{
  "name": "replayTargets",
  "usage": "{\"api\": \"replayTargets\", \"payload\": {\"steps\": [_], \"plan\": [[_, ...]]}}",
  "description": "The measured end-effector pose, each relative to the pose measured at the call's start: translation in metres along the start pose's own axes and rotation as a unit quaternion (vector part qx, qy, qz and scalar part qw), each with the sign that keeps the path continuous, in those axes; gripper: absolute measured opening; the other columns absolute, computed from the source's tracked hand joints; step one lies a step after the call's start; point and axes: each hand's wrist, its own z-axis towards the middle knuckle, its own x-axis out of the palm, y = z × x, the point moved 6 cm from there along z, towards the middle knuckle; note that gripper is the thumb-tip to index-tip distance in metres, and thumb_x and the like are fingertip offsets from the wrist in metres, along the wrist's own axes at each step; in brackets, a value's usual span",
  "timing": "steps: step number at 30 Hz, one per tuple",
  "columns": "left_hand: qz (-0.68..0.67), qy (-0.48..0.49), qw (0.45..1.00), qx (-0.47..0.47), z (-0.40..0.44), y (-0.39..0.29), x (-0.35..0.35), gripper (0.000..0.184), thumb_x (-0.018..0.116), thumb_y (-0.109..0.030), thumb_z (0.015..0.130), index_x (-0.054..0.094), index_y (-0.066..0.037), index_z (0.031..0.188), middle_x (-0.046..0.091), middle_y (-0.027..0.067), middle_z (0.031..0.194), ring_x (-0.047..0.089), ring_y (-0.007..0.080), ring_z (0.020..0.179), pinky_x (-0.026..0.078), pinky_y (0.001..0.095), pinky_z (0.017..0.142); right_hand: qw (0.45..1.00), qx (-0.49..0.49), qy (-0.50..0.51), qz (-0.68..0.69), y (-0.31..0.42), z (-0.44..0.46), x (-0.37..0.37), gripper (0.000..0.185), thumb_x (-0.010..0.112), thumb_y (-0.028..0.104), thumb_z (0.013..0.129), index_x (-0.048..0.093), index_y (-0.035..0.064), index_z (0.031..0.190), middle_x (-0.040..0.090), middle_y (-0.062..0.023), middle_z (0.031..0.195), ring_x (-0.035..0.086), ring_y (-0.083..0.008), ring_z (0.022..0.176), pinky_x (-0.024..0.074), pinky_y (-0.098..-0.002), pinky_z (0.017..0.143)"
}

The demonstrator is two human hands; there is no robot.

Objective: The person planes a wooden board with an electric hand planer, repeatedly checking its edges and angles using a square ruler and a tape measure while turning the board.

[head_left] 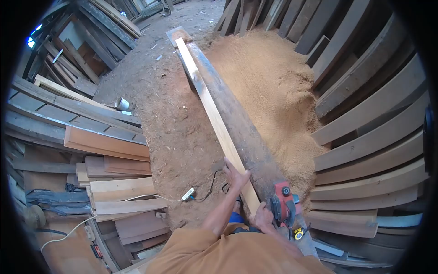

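The long pale board point(213, 112) lies lengthwise along the left side of the dusty bench point(248, 137). Your left hand point(236, 175) grips it partway up, and your right hand point(262, 216) closes on its near end. Just right of that hand sits the red power tool point(284, 205), with the yellow tape measure point(298, 234) near it. Sawdust point(269, 77) heaps beyond the bench's right side.

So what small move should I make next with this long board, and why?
I'd probably nudge the long pale board toward the middle of the bench: it runs along the bench's left side, bare surface shows to its right, and both your left hand and right hand are on it.
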Motion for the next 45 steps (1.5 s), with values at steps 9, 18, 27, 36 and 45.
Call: {"api": "replayTargets", "payload": {"steps": [9,18,27,36,45], "plan": [[-0.004,-0.016,1.0,0.0,0.048,-0.026,0.011,0.128,0.081,-0.026,0.07,-0.005,-0.006,0.162,0.03,0.0352,0.145,0.034,0.0504,0.137,0.031,0.0533,0.117,0.998,-0.031,-0.039,-0.027,0.009,0.046,-0.032,0.076,0.083,0.037,0.073,0.044,-0.0082,0.119,0.07,-0.0296,0.097,0.072,-0.0445,0.091,0.0585,-0.0519,0.08],[-0.074,0.007,0.997,0.007,0.076,-0.043,0.03,0.126,0.084,-0.031,0.076,-0.004,-0.008,0.164,0.033,0.0335,0.143,0.036,0.0482,0.136,0.029,0.0528,0.118,0.958,-0.067,-0.271,0.071,-0.07,0.022,-0.135,0.064,0.078,0.03,0.08,0.052,-0.0021,0.128,0.068,-0.025,0.111,0.066,-0.0414,0.107,0.0514,-0.0481,0.093],[-0.132,0.105,0.983,0.066,-0.019,0.011,0.04,0.089,0.074,-0.025,0.09,0.025,0.009,0.157,0.057,0.0331,0.139,0.059,0.042,0.128,0.042,0.0452,0.111,0.924,0.068,-0.025,0.375,-0.161,-0.019,-0.054,0.047,0.077,0.019,0.08,0.06,-0.0011,0.119,0.066,-0.0089,0.091,0.067,-0.0241,0.085,0.0549,-0.0382,0.08],[-0.049,0.238,0.966,0.092,-0.133,0.101,0.087,0.094,0.08,-0.048,0.081,0.042,-0.002,0.154,0.052,0.0384,0.138,0.05,0.0475,0.133,0.04,0.0485,0.113,0.905,-0.048,-0.134,0.401,-0.15,0.02,-0.087,0.045,0.075,0.02,0.085,0.065,-0.0003,0.124,0.063,-0.0028,0.083,0.061,-0.0114,0.067,0.0498,-0.0295,0.059],[0.14,0.465,0.855,0.184,-0.23,0.085,0.09,0.069,0.079,-0.038,0.076,0.064,-0.014,0.138,0.064,0.0253,0.127,0.053,0.0432,0.127,0.043,0.0488,0.109,0.841,-0.161,0.006,0.516,-0.049,-0.021,-0.176,0.057,0.055,0.044,0.101,0.05,-0.0004,0.137,0.057,-0.0007,0.076,0.056,-0.0084,0.063,0.0483,-0.0247,0.057]]}}
